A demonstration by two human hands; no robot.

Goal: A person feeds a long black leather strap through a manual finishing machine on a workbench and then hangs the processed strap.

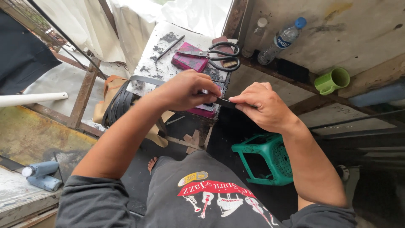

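Rusty metal framing and a stained wall close in a cramped work corner seen from above. Nearest, at lower centre, sits a green stool [265,158] on the dark floor. Mid-frame, both hands pinch a black strip [225,103]: thin, flat and dark, stretched level between them, just before the table [162,55] edge. Left hand [185,89] grips one end, fingers curled; right hand [259,104] presses the other with thumb and fingertips. Left of centre, more black strap [122,99] loops off the table. Farther up lie scissors [217,54] on a pink block [190,61]. Upper right, a clear bottle [280,40], blue-capped, leans on the wall; I cannot tell what it holds. A green mug [333,80] lies on its side.
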